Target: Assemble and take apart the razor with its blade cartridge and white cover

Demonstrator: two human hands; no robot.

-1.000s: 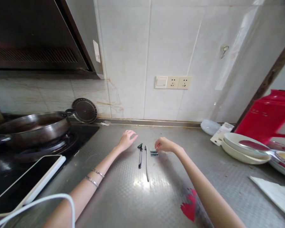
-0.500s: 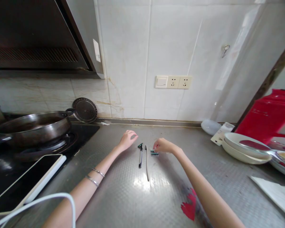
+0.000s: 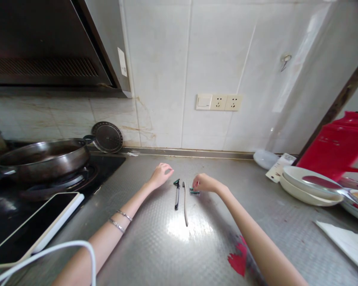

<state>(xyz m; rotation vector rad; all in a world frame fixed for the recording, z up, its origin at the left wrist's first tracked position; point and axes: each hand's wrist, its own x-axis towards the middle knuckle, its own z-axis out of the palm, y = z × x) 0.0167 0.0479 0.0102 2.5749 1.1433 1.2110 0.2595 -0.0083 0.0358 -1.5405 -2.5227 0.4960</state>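
A razor with a dark handle and green-edged head lies lengthwise on the steel counter. Just right of it is a thin pale toothbrush, its head pointing at the wall. My left hand hovers left of the razor head, holding nothing, thumb and fingers apart. Curled fingers of my right hand are pinched at the upper end of a small clear pack of razor blades with green strips, right of the toothbrush. The fingers partly hide the pack.
At left are a pan on the stove and a phone with a white cable. On the right stand bowls, a red thermos and a white sheet. A red patch marks the counter near my right forearm.
The view has shifted very slightly. Both hands, the razor, toothbrush and blade pack keep nearly the same places.
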